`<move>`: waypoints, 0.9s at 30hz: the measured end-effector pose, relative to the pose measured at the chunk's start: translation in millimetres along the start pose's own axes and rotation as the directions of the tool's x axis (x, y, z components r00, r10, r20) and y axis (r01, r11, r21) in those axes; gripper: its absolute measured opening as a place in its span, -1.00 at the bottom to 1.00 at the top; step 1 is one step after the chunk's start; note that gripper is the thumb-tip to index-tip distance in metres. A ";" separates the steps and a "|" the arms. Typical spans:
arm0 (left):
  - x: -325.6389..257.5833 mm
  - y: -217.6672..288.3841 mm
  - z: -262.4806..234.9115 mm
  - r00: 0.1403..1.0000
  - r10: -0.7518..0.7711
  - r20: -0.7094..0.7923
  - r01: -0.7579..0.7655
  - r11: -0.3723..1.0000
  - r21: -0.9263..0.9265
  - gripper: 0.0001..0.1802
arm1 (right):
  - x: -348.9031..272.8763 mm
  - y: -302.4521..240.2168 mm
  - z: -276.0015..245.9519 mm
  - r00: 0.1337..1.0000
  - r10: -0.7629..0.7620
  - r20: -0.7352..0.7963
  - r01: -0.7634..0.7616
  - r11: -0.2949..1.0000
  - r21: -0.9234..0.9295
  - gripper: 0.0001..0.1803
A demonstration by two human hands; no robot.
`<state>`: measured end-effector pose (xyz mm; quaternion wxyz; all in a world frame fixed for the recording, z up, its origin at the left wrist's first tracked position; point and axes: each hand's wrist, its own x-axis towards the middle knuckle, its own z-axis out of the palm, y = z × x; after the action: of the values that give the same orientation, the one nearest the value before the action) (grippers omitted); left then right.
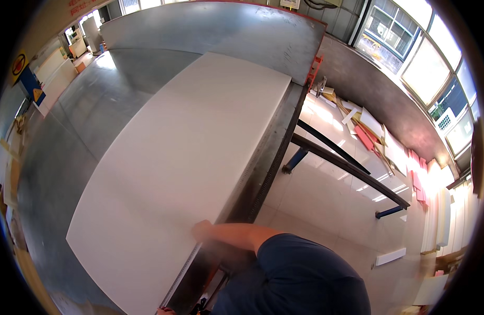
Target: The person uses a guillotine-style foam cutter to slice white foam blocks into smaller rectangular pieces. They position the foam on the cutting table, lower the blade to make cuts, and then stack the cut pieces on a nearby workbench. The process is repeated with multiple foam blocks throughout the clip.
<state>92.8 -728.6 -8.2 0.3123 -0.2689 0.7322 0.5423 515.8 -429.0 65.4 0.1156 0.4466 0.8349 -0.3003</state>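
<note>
Head view, workshop: I see a large white foam board (173, 173) lying flat on a grey metal table (68, 157), its right edge along the table's ruler strip (184, 270). My right hand (201, 230) presses that edge; finger spread unclear. Left hand (166, 311) barely visible. I judge the board light, stiff, dent-prone; best gripped along its long edges.

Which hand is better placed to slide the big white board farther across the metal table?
Probably the right hand: it rests against the near edge of the white board, with its forearm stretched out behind it. The left hand barely shows at the picture's lower edge, by the board's corner.
</note>
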 end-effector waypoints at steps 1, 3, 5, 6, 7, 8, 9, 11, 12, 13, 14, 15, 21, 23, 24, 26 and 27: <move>0.9 -3.0 1.3 1.000 -0.003 -0.001 0.003 1.000 -0.001 -0.72 | 0.6 -0.4 -0.7 1.000 -0.003 0.005 0.003 1.000 -0.006 -0.85; 3.5 -3.2 -0.7 1.000 -0.002 0.003 0.002 1.000 -0.006 -0.72 | 1.0 -2.4 -1.8 1.000 0.018 0.023 -0.019 1.000 0.005 -0.83; 6.3 -3.7 -5.8 1.000 -0.005 0.005 0.005 1.000 0.001 -0.72 | -3.1 -4.0 -3.6 0.998 0.033 0.045 -0.034 0.999 0.012 -0.82; 7.2 -4.3 -7.3 1.000 -0.002 0.006 0.002 1.000 -0.004 -0.71 | -8.5 -6.7 -11.3 0.998 0.031 0.056 -0.032 0.999 0.009 -0.81; 7.9 -5.2 -9.1 1.000 -0.004 0.006 0.004 1.000 -0.006 -0.71 | -11.7 -8.0 -15.2 0.997 0.031 0.069 -0.031 0.999 0.007 -0.80; 8.1 -7.7 -10.8 1.000 -0.004 0.007 0.004 1.000 -0.005 -0.71 | -11.1 -6.4 -13.2 0.997 0.031 0.077 -0.031 0.999 0.009 -0.80; 8.3 -9.2 -10.5 1.000 -0.004 0.011 0.004 1.000 -0.002 -0.71 | -10.2 -2.4 -10.5 0.996 0.033 0.082 -0.034 0.999 0.012 -0.80; 7.8 -14.3 -9.4 1.000 -0.009 0.014 0.009 1.000 0.005 -0.70 | -12.8 6.7 -7.4 0.995 0.037 0.087 -0.039 0.999 0.024 -0.78; 9.9 -14.7 -10.9 1.000 -0.010 0.015 0.010 1.000 0.005 -0.70 | -12.5 7.9 -7.4 0.996 0.030 0.085 -0.032 0.999 0.030 -0.76; 11.3 -17.6 -12.8 1.000 -0.012 0.013 0.012 1.000 -0.002 -0.70 | -12.4 10.2 -7.8 0.996 0.022 0.084 -0.025 0.999 0.033 -0.75; 12.6 -21.9 -15.0 1.000 -0.016 0.010 0.016 1.000 -0.012 -0.70 | -12.4 13.8 -9.5 0.997 0.023 0.078 -0.026 0.999 0.035 -0.75; 17.1 -23.3 -24.9 1.000 -0.021 0.002 0.021 0.999 -0.046 -0.69 | -6.9 7.0 -12.1 0.997 0.004 0.077 -0.006 1.000 0.027 -0.74; 101.1 -34.6 -72.9 0.992 0.059 0.116 -0.017 0.942 -0.335 -0.78 | 25.5 1.4 -1.6 0.970 -0.194 0.148 0.216 0.965 -0.148 -0.69; 85.4 -33.5 -17.6 0.995 0.064 -0.072 -0.087 0.919 -0.384 -0.81 | 27.3 21.8 -2.2 0.978 -0.039 0.204 0.079 0.978 -0.192 -0.71; 60.8 -34.7 -4.4 0.995 0.050 -0.091 -0.080 0.927 -0.366 -0.88 | 29.6 23.3 -2.8 0.990 -0.025 0.139 0.059 0.968 -0.245 -0.77; 15.0 -27.9 8.1 0.991 0.013 -0.131 -0.054 0.946 -0.319 -0.82 | 38.4 34.7 7.9 0.944 -0.098 0.314 0.186 0.946 -0.265 -0.70; 9.0 -34.2 -15.2 0.986 -0.001 -0.168 -0.056 0.940 -0.338 -0.74 | 31.4 13.8 3.3 0.945 -0.102 0.311 0.168 0.966 -0.194 -0.70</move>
<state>109.3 -752.9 -33.1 0.1914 -0.3527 0.6543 0.6409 508.8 -403.9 42.8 0.2675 0.3223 0.8644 -0.2780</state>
